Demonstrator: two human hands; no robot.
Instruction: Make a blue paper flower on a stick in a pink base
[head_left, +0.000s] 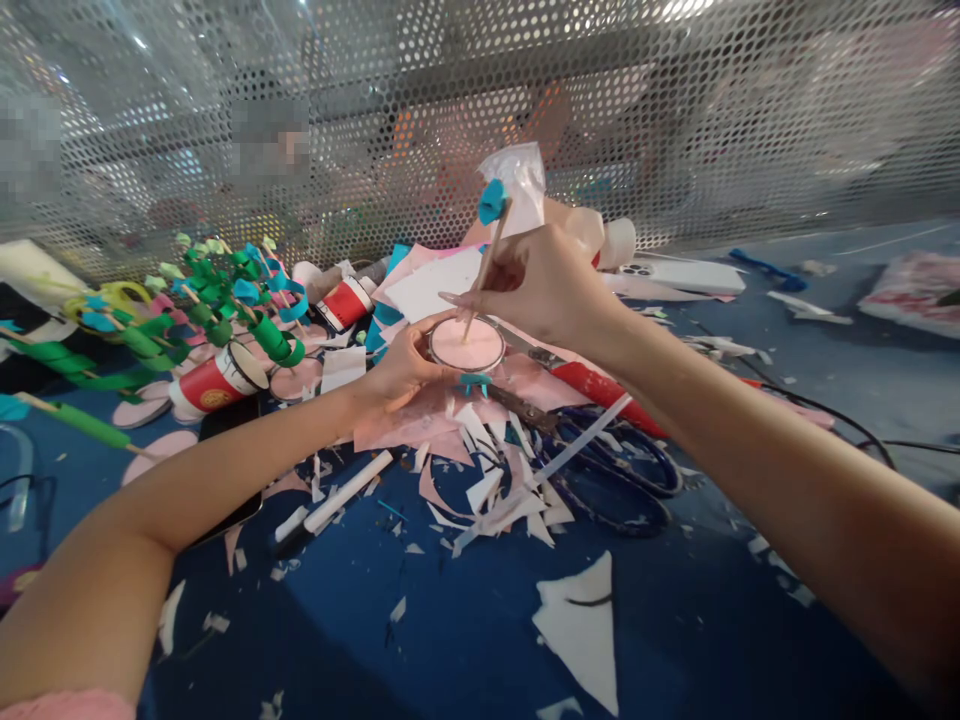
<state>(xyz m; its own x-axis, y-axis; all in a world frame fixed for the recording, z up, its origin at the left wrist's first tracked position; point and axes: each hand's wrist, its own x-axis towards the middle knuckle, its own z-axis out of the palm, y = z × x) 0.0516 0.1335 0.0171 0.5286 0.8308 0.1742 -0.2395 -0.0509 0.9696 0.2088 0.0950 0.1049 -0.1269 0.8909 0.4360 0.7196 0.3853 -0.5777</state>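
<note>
My left hand (405, 368) is closed around the side of a round piece with a flat pink top (450, 345) and a pale, dark-edged rim. Its underside is mostly hidden. Between the fingertips of my right hand (544, 285) is a thin wooden stick (493, 245), slightly tilted, with a blue paper flower (493, 201) at its upper end. The stick's lower tip meets the pink top near its middle. Just below the rim shows a small teal piece (475, 382). Under both hands lie pink sheet offcuts (409, 430).
Scissors with blue-wrapped handles (637, 470) lie among white scraps beside a glue stick (585, 440). Green paper-wrapped sticks (217, 285) and a red-white paper cup (217, 380) stand at left. A white marker (349, 492) lies in front. Perforated metal (450, 80) forms the back barrier.
</note>
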